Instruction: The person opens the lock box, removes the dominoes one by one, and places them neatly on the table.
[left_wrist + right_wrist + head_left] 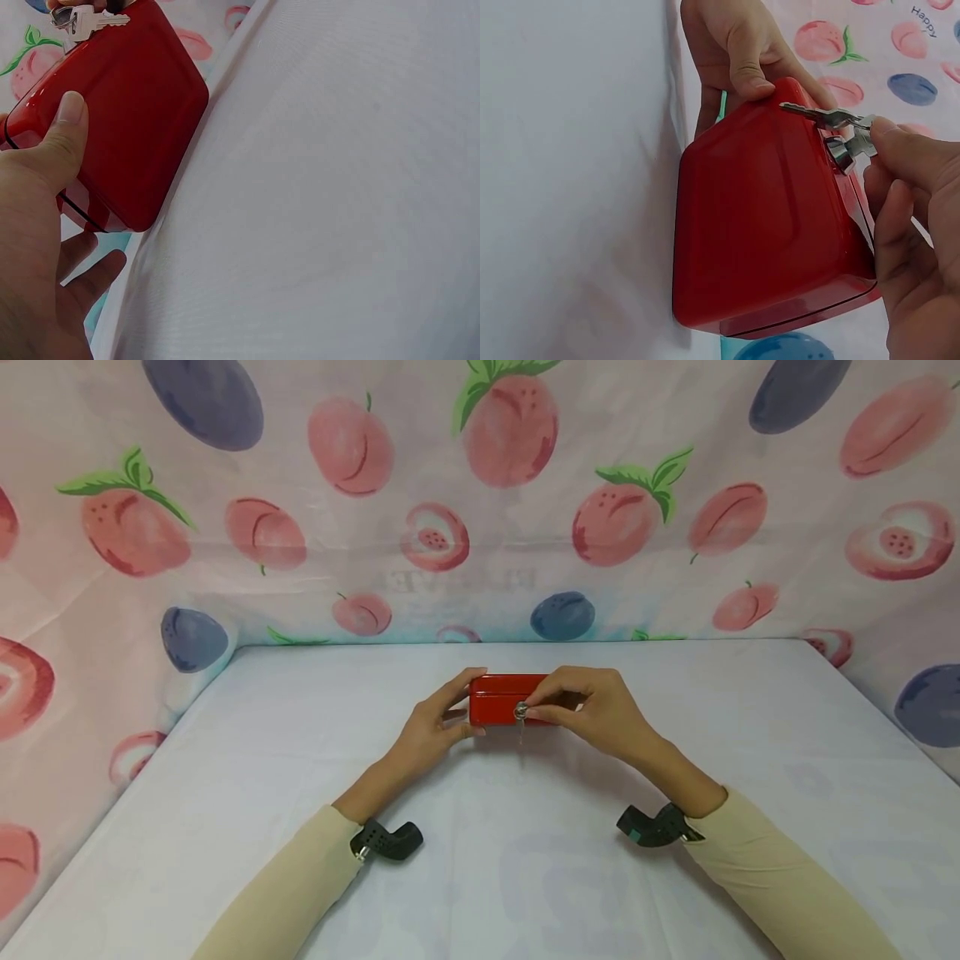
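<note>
A red metal cash box stands on the white table. My left hand grips its left end, with the thumb on one face and the index finger over the top edge; other fingers of that hand stand off the box. At the box's silver lock, my right hand pinches the head of a key between thumb and forefinger. The key's blade is hidden, seemingly inside the lock. A second key hangs from the first. The lid is closed in every view.
The white table cover spreads around the box. Behind it hangs a fruit-print cloth, which also runs along the left and right sides. A black camera mount sits on the left wrist and another on the right wrist.
</note>
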Demonstrator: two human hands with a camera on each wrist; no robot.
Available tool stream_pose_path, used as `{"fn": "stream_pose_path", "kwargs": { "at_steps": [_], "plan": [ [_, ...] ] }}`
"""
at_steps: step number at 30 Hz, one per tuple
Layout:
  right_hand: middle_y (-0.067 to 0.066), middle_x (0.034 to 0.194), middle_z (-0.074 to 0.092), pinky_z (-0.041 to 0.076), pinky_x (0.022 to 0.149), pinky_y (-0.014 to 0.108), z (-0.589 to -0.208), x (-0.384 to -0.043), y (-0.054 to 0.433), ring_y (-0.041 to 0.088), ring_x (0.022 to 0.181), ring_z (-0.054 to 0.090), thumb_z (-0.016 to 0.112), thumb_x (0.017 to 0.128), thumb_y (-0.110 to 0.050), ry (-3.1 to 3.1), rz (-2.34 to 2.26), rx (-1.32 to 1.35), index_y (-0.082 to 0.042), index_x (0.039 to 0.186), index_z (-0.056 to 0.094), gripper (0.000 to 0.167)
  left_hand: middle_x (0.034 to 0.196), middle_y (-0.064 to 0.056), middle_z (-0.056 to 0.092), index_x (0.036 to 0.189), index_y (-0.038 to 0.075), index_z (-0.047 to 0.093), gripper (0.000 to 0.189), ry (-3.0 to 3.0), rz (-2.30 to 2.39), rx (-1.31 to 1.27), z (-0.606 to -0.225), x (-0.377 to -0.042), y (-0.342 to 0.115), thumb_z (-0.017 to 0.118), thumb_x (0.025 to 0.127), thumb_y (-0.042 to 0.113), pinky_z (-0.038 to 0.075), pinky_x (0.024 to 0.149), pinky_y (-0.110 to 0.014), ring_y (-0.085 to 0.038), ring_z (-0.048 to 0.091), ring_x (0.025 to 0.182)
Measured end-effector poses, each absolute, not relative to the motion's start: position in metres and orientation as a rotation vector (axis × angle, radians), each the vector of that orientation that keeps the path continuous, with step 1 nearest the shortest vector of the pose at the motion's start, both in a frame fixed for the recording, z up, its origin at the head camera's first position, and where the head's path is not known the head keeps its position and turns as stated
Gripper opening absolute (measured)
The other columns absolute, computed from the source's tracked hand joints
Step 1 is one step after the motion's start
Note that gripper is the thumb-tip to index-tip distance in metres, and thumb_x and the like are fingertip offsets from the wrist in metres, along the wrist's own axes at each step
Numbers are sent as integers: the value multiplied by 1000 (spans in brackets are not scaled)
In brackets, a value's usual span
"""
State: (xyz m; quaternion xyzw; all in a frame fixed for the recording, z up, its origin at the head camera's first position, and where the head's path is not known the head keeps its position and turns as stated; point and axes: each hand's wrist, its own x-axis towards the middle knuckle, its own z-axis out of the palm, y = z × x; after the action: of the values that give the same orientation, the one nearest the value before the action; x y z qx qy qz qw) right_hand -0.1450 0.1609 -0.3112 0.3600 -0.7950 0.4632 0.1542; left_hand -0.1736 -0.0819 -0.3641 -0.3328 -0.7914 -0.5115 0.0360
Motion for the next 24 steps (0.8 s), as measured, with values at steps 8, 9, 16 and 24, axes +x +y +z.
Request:
{"fn": "stream_pose_path", "kwargs": {
  "at_steps": [8, 9, 16, 24],
  "plan": [
    [-4, 82, 68, 48, 54, 24, -334, -160, 166, 11, 60, 54, 79, 77, -5, -2252, 1315, 1035, -14, 87, 75, 14, 144, -15, 43, 144, 8, 40, 69, -2436, -1561, -1025, -364, -174, -82, 71, 83, -1, 42, 98, -52, -36, 44, 129],
    [-7, 82, 68, 48, 54, 23, -338, -163, 167, 10, 60, 55, 79, 78, -8, -2254, 1319, 1027, -17, 88, 75, 14, 144, -16, 44, 144, 8, 41, 69, -2437, -1562, -1024, -364, -174, -82, 71, 83, -1, 42, 98, -52, -36, 44, 129],
    [-4, 81, 69, 52, 59, 23, -338, -157, 163, 12, 65, 59, 78, 78, -4, -2293, 1384, 927, -12, 87, 75, 12, 142, -16, 45, 143, 7, 41, 68, -2443, -1540, -1027, -364, -174, -81, 71, 82, -1, 42, 97, -52, -37, 45, 128],
    [4, 82, 70, 52, 61, 26, -314, -146, 163, 15, 67, 60, 76, 78, 1, -2337, 1308, 951, -2, 91, 74, 13, 144, -16, 42, 146, 11, 38, 73, -2464, -1566, -986, -375, -181, -81, 72, 82, 0, 42, 97, -52, -39, 48, 124]
  ]
}}
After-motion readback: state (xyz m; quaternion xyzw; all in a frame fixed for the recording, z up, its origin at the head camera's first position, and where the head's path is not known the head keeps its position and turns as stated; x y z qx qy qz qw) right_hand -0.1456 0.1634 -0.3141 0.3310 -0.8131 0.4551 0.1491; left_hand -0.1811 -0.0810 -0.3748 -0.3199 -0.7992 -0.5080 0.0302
